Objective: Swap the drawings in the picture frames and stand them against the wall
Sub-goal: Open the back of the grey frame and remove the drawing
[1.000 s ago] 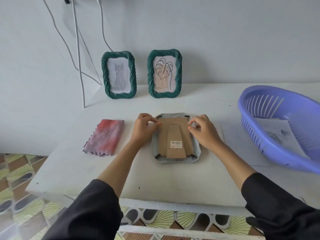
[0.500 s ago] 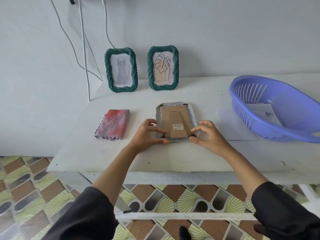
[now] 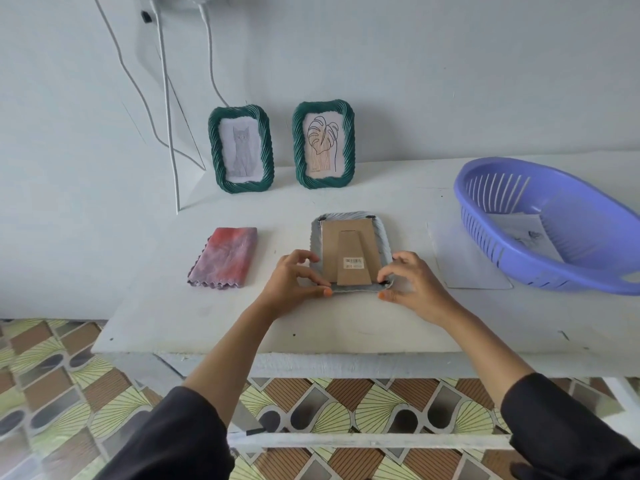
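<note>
A grey picture frame (image 3: pixel 349 219) lies face down mid-table, its brown cardboard back and stand (image 3: pixel 348 251) facing up. My left hand (image 3: pixel 292 280) pinches the frame's near left corner, thumb along the front edge. My right hand (image 3: pixel 412 284) pinches the near right corner by a small black clip. Two green frames lean upright against the wall behind: one holds a cat drawing (image 3: pixel 241 150), the other a leaf drawing (image 3: pixel 322 145).
A folded red-and-purple cloth (image 3: pixel 225 258) lies left of the grey frame. A purple plastic basket (image 3: pixel 550 271) with paper sheets inside sits at the right, with a clear sheet (image 3: pixel 474 275) on the table beside it. White cables (image 3: pixel 166 98) hang down the wall at the left.
Both hands moved from the frame's far corners down to its near corners. The view pulled back and shows more of the floor.
</note>
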Demonstrator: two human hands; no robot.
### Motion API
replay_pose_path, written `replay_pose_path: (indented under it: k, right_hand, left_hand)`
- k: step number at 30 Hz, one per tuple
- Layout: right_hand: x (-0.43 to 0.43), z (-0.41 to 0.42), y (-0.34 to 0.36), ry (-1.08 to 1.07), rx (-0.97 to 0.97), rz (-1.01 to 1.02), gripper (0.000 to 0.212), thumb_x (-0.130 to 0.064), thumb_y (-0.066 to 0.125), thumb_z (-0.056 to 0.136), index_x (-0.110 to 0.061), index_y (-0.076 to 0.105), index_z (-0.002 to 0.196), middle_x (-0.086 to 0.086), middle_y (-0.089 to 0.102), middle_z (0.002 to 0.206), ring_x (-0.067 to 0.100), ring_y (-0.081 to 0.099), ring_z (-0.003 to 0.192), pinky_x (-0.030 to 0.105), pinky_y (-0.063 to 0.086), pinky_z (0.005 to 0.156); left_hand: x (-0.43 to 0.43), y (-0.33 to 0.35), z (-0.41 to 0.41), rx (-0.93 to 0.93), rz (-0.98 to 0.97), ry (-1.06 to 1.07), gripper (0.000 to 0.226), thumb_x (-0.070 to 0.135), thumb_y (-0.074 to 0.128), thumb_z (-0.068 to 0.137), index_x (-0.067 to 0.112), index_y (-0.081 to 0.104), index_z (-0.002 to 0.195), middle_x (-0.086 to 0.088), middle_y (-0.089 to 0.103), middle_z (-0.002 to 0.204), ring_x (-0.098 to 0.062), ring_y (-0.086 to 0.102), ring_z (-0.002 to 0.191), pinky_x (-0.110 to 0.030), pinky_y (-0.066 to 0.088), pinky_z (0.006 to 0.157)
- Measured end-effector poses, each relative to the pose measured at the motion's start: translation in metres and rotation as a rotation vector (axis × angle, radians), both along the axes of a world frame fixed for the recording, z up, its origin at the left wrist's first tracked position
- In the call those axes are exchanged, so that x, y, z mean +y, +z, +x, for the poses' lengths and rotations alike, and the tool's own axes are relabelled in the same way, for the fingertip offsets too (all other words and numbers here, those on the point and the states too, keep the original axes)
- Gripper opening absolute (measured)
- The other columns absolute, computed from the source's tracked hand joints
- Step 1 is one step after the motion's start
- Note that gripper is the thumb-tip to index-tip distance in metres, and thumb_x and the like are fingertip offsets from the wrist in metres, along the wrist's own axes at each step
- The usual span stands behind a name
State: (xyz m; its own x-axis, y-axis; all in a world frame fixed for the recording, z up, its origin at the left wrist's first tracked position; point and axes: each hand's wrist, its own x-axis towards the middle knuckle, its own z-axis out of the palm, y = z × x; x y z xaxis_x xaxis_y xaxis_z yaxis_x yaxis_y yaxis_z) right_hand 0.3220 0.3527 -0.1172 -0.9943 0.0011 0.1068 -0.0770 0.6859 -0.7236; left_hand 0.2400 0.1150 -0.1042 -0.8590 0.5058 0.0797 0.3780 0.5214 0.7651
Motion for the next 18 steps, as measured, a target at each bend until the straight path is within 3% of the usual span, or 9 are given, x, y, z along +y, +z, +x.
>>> replay_pose_path:
  k: [4,6,10,12,15,18]
  right_hand:
    - [-0.001,0.002,-0.001,-0.001,-0.019,0.024,0.016,-0.017,0.072,0.077,-0.015,0.065,0.091,0.004,0.042,0.123,0.023,0.030,0.132,0.039,0.031,0.103]
    - [-0.001,0.001,0.000,0.003,-0.022,0.037,0.013,-0.018,0.071,0.078,-0.017,0.064,0.090,0.006,0.041,0.128,0.022,0.028,0.134,0.037,0.030,0.104]
    - [0.003,0.001,0.014,0.056,-0.106,-0.011,0.024,-0.024,0.076,0.073,-0.037,0.057,0.082,0.004,0.041,0.125,0.017,0.030,0.131,0.029,0.029,0.102]
    - [0.005,-0.004,0.024,0.011,-0.096,-0.068,0.021,-0.026,0.075,0.074,-0.036,0.060,0.086,0.004,0.044,0.119,0.013,0.037,0.122,0.023,0.028,0.095]
    - [0.007,-0.023,0.030,-0.129,-0.009,-0.041,0.022,-0.030,0.066,0.082,-0.025,0.066,0.104,0.005,0.054,0.120,0.015,0.048,0.117,0.026,0.034,0.094]
    - [0.004,-0.043,0.025,-0.245,-0.026,0.009,0.028,-0.032,0.058,0.087,-0.025,0.064,0.113,0.003,0.055,0.128,0.019,0.049,0.122,0.031,0.037,0.098]
  left_hand:
    - [0.000,0.000,-0.002,-0.033,0.008,0.013,0.032,0.019,0.084,0.064,0.046,0.067,0.061,0.014,0.047,0.110,-0.012,0.037,0.114,-0.022,0.028,0.097]
    - [0.000,0.001,-0.002,-0.062,0.010,0.013,0.038,0.019,0.084,0.063,0.051,0.066,0.054,0.016,0.047,0.110,-0.012,0.038,0.116,-0.021,0.028,0.097]
    - [0.005,0.008,-0.004,-0.204,0.177,0.097,0.020,0.018,0.077,0.073,0.035,0.071,0.068,0.012,0.047,0.105,-0.008,0.046,0.105,-0.019,0.032,0.093]
    - [0.011,0.012,-0.009,-0.174,0.202,0.203,0.006,0.021,0.072,0.079,0.025,0.072,0.084,0.007,0.047,0.105,-0.011,0.047,0.103,-0.022,0.033,0.090]
    - [0.025,0.013,-0.019,-0.096,0.050,0.343,0.026,0.027,0.069,0.082,0.014,0.071,0.105,0.000,0.055,0.108,-0.015,0.050,0.093,-0.022,0.035,0.081]
    - [0.039,0.014,-0.024,-0.118,0.044,0.451,0.022,0.023,0.071,0.080,0.013,0.073,0.099,-0.007,0.068,0.107,-0.022,0.060,0.099,-0.026,0.044,0.080]
